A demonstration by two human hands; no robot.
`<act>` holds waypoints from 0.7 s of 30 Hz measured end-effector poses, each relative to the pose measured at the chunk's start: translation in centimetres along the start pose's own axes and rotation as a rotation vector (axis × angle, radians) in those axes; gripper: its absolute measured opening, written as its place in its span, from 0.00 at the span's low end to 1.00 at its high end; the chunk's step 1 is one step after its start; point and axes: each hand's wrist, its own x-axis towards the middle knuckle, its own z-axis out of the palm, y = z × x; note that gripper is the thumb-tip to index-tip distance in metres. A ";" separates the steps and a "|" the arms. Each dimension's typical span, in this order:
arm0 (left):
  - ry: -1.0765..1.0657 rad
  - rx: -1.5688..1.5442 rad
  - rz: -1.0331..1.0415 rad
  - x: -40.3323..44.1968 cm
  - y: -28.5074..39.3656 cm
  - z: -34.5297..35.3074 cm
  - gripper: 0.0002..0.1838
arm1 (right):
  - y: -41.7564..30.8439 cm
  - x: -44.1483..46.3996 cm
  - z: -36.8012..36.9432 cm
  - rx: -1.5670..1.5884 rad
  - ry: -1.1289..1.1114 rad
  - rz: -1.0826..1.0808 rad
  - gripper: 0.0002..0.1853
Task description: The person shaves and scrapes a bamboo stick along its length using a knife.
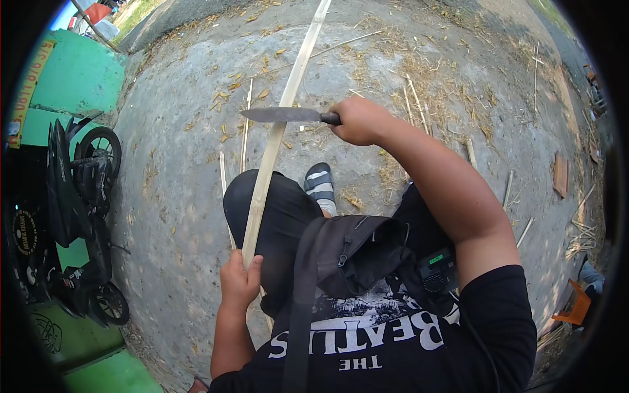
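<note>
My left hand (240,283) is closed around the near end of a long, pale bamboo strip (267,167). The strip slants up and away from me, passing over my dark-trousered knee toward the top of the view. In my right hand (359,121) is the dark handle of a large knife (283,115). Its broad grey blade lies crosswise over the strip, tip pointing left. Whether the blade's edge bites into the strip, I cannot tell.
Several thin strips, such as one stick (247,124), lie on the concrete ground (177,196) among dry leaves and shavings. A motorcycle (85,216) stands at the left by a green wall (78,78). A black bag (347,255) hangs at my front. An orange plastic object (573,304) is far right.
</note>
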 end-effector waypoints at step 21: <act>-0.034 0.004 0.044 0.4 -0.7 -0.2 0.19 | -0.9 -0.8 -0.5 -0.036 0.022 0.050 0.15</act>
